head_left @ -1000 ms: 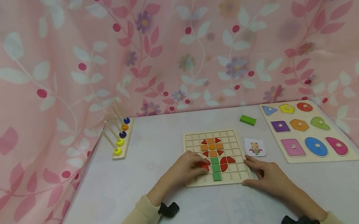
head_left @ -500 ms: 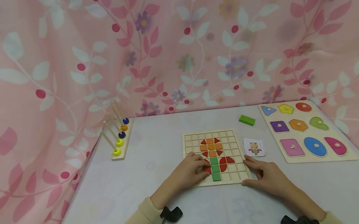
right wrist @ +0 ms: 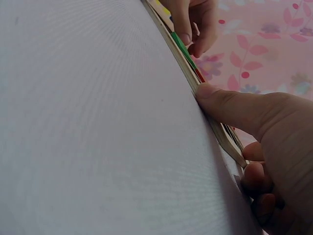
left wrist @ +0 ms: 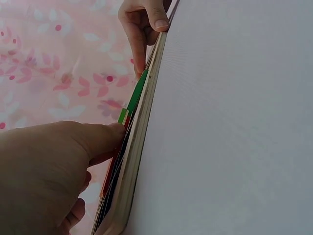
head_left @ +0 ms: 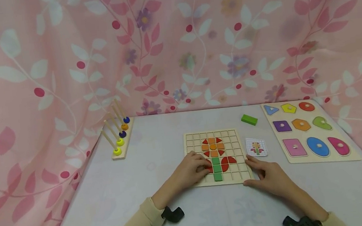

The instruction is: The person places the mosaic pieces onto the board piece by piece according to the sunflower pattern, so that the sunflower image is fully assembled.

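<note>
A wooden grid board lies flat on the table, bearing a flower figure: an orange and red bloom above a green square-piece stem. Two red quarter-circle-like pieces sit right of the stem. My left hand reaches over the board's left part and pinches a red piece beside the stem, largely hidden by the fingers. With thumb and fingers, my right hand grips the board's lower right corner. In the left wrist view, the left thumb is at the pieces on the board.
Right of the board lies a pattern card, with a green block behind it. A knobbed shape puzzle covers the table's right side. At the left stands a peg stand with coloured beads. A floral curtain hangs behind.
The left hand lowers the red piece, first seen slightly raised in its fingers, onto the grid left of the stem. The right hand keeps its place at the board's corner.
</note>
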A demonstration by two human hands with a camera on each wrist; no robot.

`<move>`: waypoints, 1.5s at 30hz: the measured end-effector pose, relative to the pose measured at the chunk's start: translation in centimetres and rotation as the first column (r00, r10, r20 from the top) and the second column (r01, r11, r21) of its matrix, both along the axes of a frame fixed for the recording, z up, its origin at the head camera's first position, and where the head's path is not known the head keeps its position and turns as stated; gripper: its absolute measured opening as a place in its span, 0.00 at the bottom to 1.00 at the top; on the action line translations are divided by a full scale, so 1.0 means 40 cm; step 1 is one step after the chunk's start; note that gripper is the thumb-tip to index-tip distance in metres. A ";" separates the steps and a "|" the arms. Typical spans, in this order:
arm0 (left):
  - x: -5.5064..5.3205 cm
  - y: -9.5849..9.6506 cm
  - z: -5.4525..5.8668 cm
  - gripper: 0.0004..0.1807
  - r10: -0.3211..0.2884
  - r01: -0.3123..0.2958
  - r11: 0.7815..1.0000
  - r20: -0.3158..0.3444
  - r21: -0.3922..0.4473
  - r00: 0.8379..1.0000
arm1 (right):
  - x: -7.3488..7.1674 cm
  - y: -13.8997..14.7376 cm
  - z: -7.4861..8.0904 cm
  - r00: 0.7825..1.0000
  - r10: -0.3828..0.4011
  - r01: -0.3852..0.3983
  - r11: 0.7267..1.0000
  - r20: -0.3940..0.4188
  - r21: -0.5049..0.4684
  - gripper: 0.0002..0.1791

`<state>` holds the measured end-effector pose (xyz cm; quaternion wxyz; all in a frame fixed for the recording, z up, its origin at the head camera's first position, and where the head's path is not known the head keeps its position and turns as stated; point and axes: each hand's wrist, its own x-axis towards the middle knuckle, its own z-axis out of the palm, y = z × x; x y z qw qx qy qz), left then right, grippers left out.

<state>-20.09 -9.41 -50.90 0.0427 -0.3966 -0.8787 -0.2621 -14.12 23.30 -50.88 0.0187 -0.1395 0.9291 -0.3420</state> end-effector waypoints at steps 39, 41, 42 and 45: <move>0.086 -0.136 -0.017 0.61 0.332 -0.313 0.943 0.255 -0.113 0.908 | 0.003 -0.013 0.000 1.000 0.014 -0.014 1.000 0.006 0.016 0.46; 0.087 -0.134 -0.017 0.61 0.330 -0.308 0.943 0.247 -0.125 0.911 | 0.005 -0.012 -0.002 1.000 0.009 -0.009 1.000 0.003 0.019 0.46; 0.087 -0.133 -0.017 0.61 0.330 -0.306 0.943 0.242 -0.131 0.913 | 0.006 -0.011 -0.002 1.000 0.009 -0.009 1.000 0.001 0.020 0.45; 0.087 -0.126 -0.014 0.61 0.331 -0.305 0.942 0.227 -0.140 0.916 | 0.009 -0.006 -0.001 1.000 0.008 -0.008 1.000 0.001 0.013 0.45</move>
